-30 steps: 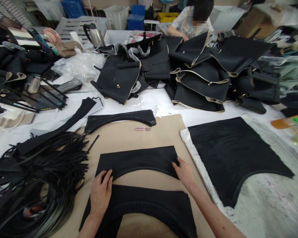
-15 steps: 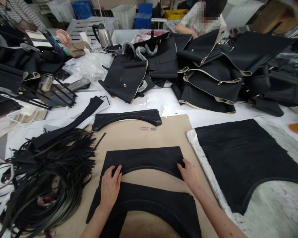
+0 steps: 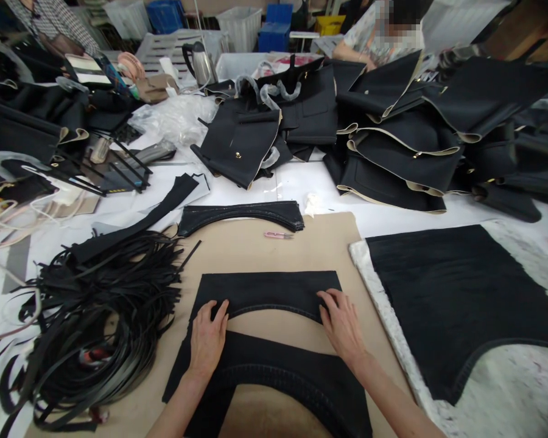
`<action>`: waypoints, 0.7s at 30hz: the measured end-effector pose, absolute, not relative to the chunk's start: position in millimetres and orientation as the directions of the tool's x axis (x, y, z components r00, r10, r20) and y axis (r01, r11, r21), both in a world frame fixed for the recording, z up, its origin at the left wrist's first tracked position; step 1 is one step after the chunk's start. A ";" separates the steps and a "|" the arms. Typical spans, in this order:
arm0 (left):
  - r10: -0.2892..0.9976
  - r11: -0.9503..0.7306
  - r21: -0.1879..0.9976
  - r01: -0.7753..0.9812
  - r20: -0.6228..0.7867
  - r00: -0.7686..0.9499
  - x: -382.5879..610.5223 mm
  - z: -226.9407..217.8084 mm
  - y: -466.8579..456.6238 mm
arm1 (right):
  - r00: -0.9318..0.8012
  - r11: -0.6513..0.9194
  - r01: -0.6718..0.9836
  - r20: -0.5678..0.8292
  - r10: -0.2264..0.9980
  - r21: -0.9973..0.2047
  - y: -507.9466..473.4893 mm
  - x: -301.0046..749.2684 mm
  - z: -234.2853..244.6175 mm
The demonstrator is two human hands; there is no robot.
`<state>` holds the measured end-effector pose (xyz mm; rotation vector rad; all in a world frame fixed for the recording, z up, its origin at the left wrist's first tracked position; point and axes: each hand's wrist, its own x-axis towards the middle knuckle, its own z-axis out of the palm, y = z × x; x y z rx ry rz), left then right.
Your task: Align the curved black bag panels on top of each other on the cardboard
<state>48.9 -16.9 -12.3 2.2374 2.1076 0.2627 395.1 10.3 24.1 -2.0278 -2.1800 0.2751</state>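
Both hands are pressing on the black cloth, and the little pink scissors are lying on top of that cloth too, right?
Not quite. Both hands, left and right, press the black cloth, but the head view shows the pink scissors lying apart from it on the brown board.

Both forearms are bare up to the lower edge of the view, with no sleeve showing on either. The left hand and the right hand wear no gloves, and no ring, watch or bracelet shows on them. The fingernails are short and unpainted.
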 end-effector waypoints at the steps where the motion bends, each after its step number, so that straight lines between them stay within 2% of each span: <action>1: 0.995 -0.064 0.169 0.984 0.090 0.050 49.0 -12.3 -16.7 | -0.137 0.127 0.966 -0.030 0.990 -0.225 9.9 388.3 25.0; 6: 0.992 -0.098 0.219 0.971 0.098 0.078 52.9 -8.6 -14.8 | -0.297 0.282 0.948 -0.089 0.951 -0.145 7.7 364.9 22.3; 12: 0.997 -0.061 0.243 0.968 0.061 0.047 52.1 4.1 -15.7 | -0.335 0.332 0.942 -0.086 0.938 -0.050 -5.9 378.0 10.4; 21: 0.996 0.075 0.242 0.967 0.026 -0.084 25.0 -3.4 -22.8 | -0.378 0.381 0.916 0.048 0.925 -0.128 -27.0 411.6 -4.6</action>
